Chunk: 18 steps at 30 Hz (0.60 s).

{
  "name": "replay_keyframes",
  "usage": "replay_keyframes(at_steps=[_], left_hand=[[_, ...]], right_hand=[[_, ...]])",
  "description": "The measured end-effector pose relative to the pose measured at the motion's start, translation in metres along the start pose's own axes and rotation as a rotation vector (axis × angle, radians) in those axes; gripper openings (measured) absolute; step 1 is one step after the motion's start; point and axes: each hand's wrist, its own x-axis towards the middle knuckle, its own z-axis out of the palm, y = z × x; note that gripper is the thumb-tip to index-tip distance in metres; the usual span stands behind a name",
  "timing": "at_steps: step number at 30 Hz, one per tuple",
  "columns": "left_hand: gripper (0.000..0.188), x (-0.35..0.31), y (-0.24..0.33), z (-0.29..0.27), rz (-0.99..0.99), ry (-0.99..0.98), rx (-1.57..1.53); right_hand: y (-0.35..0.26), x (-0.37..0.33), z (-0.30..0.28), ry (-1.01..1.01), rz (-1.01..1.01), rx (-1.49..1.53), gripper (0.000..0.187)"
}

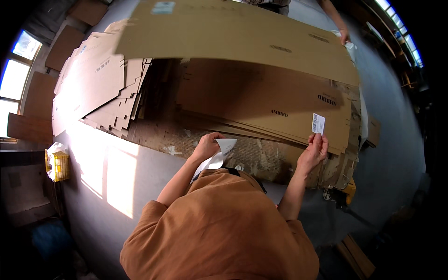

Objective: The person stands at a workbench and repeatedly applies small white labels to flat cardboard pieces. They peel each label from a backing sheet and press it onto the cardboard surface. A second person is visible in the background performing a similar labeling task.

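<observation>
Between the thumb and fingers of my right hand is a white barcode label, held up over the right end of a stack of flat brown cardboard sheets. My left hand is closed on a curling white label strip, close to my body at the stack's near edge. Part of that strip hangs down behind my left wrist. Across the far side, a large cardboard sheet is raised at a tilt above the stack. A co-worker's hand is at its right end.
A second, uneven pile of cardboard sheets lies to the left. Below the stack's right end shows a yellow pallet jack. A yellow basket with white material stands at far left, near sunlit windows. Cardboard strips lie at lower right.
</observation>
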Motion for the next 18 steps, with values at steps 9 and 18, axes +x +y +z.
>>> replay_keyframes(at_steps=[9, 18], left_hand=[[0.023, 0.006, 0.002, -0.036, -0.005, 0.018, 0.017], [0.021, 0.032, -0.017, -0.075, -0.062, 0.031, 0.000]], right_hand=[[0.034, -0.010, 0.048, -0.094, 0.187, -0.062, 0.016], [0.135, 0.003, 0.184, -0.518, 0.598, -0.149, 0.017]])
